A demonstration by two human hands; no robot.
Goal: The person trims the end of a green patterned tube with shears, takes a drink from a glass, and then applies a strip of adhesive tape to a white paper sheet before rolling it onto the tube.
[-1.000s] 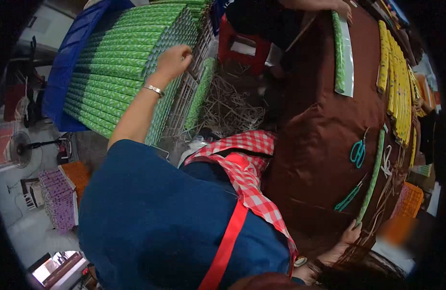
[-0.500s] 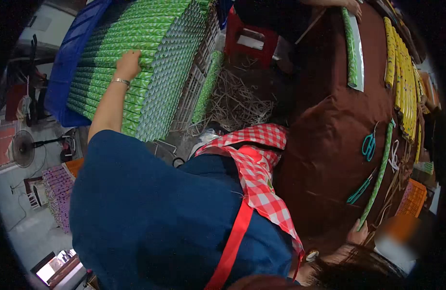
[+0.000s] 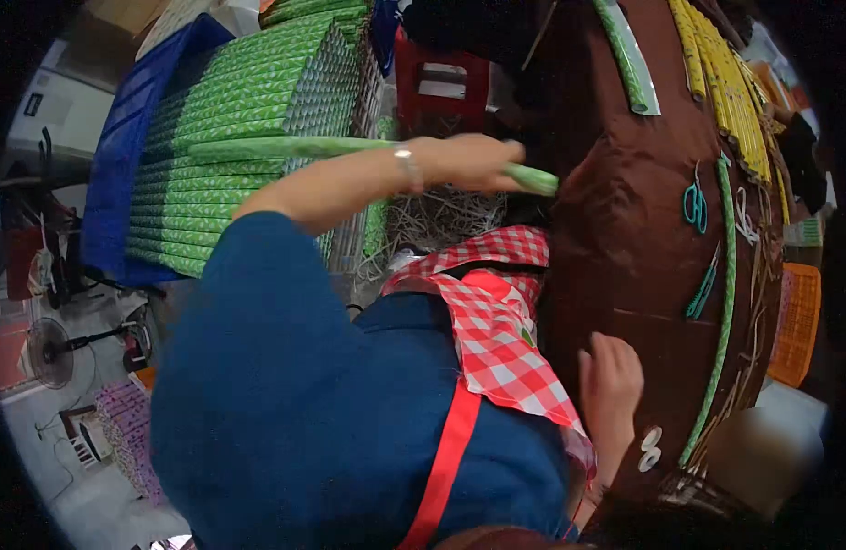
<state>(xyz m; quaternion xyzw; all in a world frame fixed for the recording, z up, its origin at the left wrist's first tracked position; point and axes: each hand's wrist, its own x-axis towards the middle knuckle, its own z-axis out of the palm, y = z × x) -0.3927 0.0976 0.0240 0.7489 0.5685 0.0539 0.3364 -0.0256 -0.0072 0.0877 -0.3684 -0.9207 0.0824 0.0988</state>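
My left hand (image 3: pixel 464 163), with a bracelet on its wrist, is shut on a long green patterned tube (image 3: pixel 295 147) and holds it level above the floor beside the brown-covered table (image 3: pixel 625 238). Behind it, a big stack of the same green tubes (image 3: pixel 230 101) lies on a blue crate (image 3: pixel 120 165). My right hand (image 3: pixel 611 376) rests open on the brown cloth near my red checked apron, holding nothing. Another long green tube (image 3: pixel 724 302) lies along the table's far side, apart from that hand.
Teal scissors (image 3: pixel 695 203) and a second teal tool (image 3: pixel 701 293) lie on the cloth. Yellow tubes (image 3: pixel 725 82) line the far edge, and a green tube on clear film (image 3: pixel 625 55) lies farther along. A red stool (image 3: pixel 437 78), loose strips (image 3: pixel 441 215) and an orange basket (image 3: pixel 794 321) surround the table.
My left hand took one green tube off the stack and swung it toward the table. My right hand let go of the tube on the table and drew back toward me.
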